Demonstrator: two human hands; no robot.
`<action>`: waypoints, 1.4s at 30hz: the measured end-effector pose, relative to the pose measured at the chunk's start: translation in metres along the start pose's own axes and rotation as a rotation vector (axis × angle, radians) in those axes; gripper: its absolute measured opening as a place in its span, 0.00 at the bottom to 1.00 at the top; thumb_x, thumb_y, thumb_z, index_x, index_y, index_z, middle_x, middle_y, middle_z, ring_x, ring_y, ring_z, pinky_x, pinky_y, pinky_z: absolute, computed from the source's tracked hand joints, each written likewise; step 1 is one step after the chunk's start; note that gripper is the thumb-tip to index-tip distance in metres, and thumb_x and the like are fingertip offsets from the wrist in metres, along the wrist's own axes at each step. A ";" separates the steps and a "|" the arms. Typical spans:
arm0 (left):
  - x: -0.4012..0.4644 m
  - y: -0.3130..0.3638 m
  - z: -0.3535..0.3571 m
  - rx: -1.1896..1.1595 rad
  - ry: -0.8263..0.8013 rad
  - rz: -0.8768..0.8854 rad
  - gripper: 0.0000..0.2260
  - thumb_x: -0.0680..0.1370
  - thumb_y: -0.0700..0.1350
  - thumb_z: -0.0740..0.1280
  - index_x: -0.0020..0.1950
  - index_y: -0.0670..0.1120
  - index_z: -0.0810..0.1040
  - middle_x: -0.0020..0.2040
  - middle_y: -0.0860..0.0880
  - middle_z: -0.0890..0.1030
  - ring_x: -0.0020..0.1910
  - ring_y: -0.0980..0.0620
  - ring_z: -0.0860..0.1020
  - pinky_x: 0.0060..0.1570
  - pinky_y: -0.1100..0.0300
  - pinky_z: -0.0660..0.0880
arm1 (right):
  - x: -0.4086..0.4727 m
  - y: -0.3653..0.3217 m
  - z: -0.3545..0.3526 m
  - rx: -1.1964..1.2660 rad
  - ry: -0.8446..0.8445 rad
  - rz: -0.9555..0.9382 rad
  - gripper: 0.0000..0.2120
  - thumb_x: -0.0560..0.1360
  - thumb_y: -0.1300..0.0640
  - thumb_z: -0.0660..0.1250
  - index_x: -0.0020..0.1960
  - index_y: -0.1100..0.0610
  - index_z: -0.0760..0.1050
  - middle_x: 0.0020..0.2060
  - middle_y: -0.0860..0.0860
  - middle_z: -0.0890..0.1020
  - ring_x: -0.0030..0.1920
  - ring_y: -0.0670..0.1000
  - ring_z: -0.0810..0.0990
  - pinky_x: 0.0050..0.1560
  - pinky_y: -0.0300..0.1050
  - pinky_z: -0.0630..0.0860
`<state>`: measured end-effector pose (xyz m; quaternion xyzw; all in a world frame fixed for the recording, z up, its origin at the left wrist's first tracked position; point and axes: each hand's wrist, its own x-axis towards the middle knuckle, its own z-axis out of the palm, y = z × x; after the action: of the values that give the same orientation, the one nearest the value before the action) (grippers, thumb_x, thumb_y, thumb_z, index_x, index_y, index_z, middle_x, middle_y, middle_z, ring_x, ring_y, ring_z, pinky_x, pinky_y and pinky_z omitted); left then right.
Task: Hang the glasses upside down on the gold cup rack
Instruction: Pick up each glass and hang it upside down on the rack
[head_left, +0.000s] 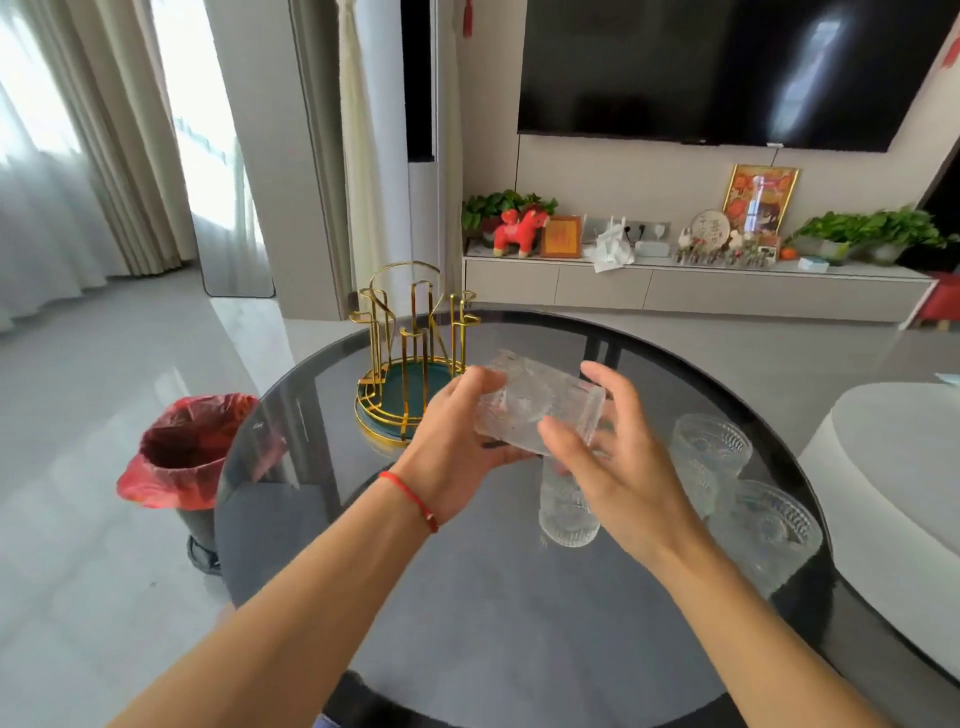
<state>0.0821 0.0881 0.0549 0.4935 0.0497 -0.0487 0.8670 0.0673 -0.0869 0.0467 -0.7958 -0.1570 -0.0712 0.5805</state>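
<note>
The gold cup rack (413, 332) with a teal base stands at the far left of the round dark glass table (467, 623); no glass hangs on its prongs. My left hand (457, 447) holds a clear ribbed glass (540, 405) lying sideways in the air, just right of the rack. My right hand (613, 457) touches the same glass at its right end, thumb under it and fingers spread. Below the hands a second glass (566, 514) stands on the table. Two more glasses (709, 457) (769, 530) stand at the table's right edge.
A bin with a red bag (182, 457) stands on the floor left of the table. A grey-white round seat (893, 499) is close on the right. Beyond are a low TV cabinet (691, 291) with ornaments and a wall television (727, 73).
</note>
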 end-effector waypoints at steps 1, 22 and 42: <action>0.006 0.002 -0.006 -0.024 -0.004 0.006 0.32 0.68 0.52 0.71 0.70 0.41 0.73 0.68 0.34 0.77 0.64 0.37 0.79 0.52 0.45 0.83 | 0.013 0.000 0.006 -0.007 0.011 0.013 0.35 0.70 0.32 0.70 0.74 0.39 0.67 0.70 0.46 0.79 0.69 0.52 0.80 0.68 0.59 0.78; 0.074 -0.022 -0.131 1.712 0.361 0.363 0.16 0.79 0.52 0.62 0.66 0.52 0.75 0.66 0.52 0.76 0.67 0.49 0.69 0.65 0.52 0.71 | 0.293 -0.035 0.072 -0.020 0.322 0.018 0.38 0.68 0.42 0.78 0.75 0.50 0.74 0.73 0.51 0.77 0.70 0.54 0.77 0.68 0.59 0.79; 0.080 -0.026 -0.123 1.850 0.376 0.244 0.18 0.78 0.51 0.62 0.67 0.50 0.70 0.63 0.45 0.77 0.66 0.41 0.69 0.64 0.42 0.66 | 0.354 0.003 0.123 -0.364 -0.531 -0.027 0.37 0.64 0.62 0.85 0.71 0.53 0.78 0.68 0.50 0.82 0.73 0.55 0.76 0.76 0.59 0.71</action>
<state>0.1532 0.1779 -0.0401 0.9856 0.0784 0.1022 0.1098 0.3925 0.0877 0.1097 -0.8752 -0.2981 0.1042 0.3663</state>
